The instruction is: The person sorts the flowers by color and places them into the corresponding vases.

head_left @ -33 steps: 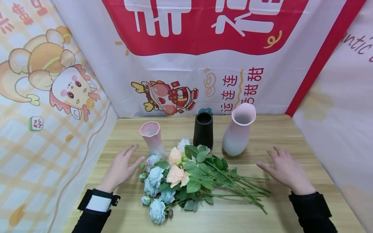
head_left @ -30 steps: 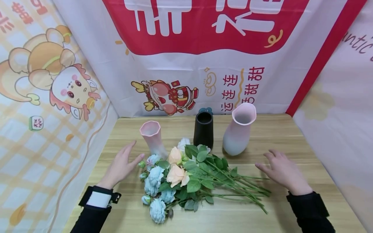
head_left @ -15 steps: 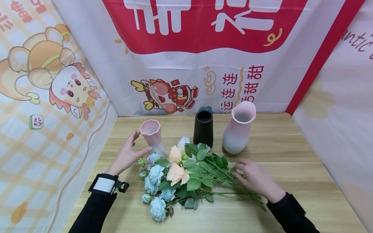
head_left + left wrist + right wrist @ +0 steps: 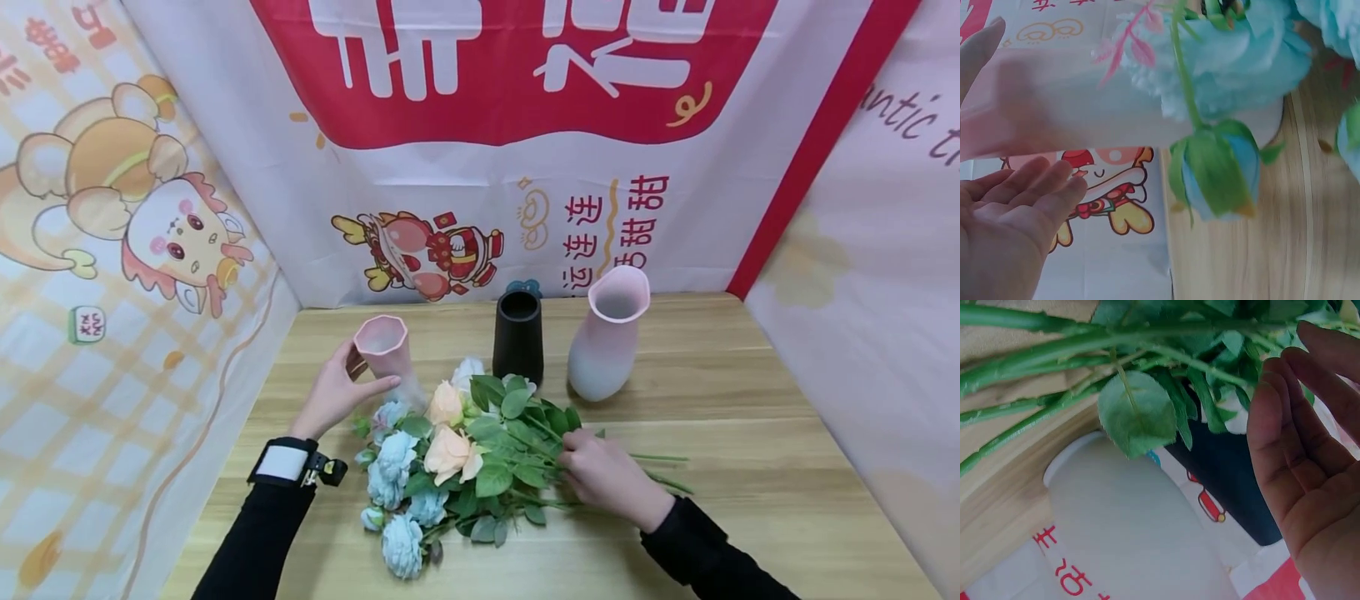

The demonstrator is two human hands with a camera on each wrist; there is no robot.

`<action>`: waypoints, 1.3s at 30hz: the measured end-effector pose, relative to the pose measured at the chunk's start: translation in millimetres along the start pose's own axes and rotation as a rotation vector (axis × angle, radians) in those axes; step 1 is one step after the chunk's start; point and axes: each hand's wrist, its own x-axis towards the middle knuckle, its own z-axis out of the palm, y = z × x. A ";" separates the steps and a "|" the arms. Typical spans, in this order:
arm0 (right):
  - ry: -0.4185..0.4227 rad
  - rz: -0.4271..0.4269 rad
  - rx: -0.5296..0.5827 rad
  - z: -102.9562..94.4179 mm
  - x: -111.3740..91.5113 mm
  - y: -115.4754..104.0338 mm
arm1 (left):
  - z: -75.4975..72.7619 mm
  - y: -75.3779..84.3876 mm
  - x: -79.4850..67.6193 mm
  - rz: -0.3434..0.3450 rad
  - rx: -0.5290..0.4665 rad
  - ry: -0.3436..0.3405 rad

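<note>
Around the pink-and-white vase (image 4: 390,354) at the left, my left hand (image 4: 337,392) spreads its thumb in front and its fingers behind. The left wrist view has these fingers (image 4: 1041,187) apart from the vase wall. My right hand (image 4: 611,475) lies over the stems of a bunch of artificial flowers, palm facing the stems. Its fingers (image 4: 1266,412) bend loosely near a green stem (image 4: 1166,331), and no stem shows enclosed in them. The bunch has pale blue blooms (image 4: 393,467), peach roses (image 4: 447,454) and green leaves (image 4: 495,479), lying flat with stems pointing right.
Behind the flowers stand a black vase (image 4: 517,346) and a taller pink-and-white vase (image 4: 606,342). All rest on a wooden table (image 4: 750,400). A printed white and red cloth (image 4: 420,167) hangs along the back edge, with more cloth at both sides.
My left hand has moved forward and right, from beside the flowers to around the pink-and-white vase. My right hand has moved left, from beyond the stem ends to over the stems.
</note>
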 end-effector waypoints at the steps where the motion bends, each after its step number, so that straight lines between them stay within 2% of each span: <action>1: -0.001 -0.004 -0.012 2.6 0.4 -0.9 | 0.5 0.7 -0.8 -0.004 -0.028 0.000; 2: -0.006 -0.008 -0.022 4.9 0.8 -1.8 | 1.3 0.0 -0.6 -0.010 -0.046 0.005; 4: -0.018 -0.011 -0.050 8.4 1.3 -2.8 | 2.8 10.3 -2.9 -0.015 -0.062 0.010; 7: -0.013 -0.012 -0.094 11.5 2.7 -4.5 | 4.9 18.1 -2.7 -0.017 -0.050 0.027; 16: 0.016 -0.050 -0.157 18.5 8.9 -9.2 | 9.8 -7.8 16.8 0.022 0.016 0.119; 25: 0.001 0.010 -0.107 13.0 11.2 -14.1 | 15.8 -3.5 24.9 0.019 0.095 0.227; 30: 0.060 0.022 -0.082 1.8 9.3 -14.5 | 16.0 -3.5 25.8 0.014 0.112 0.230; 39: 0.252 0.021 0.000 -29.3 11.4 -10.1 | 12.3 -1.5 28.0 0.033 0.184 0.206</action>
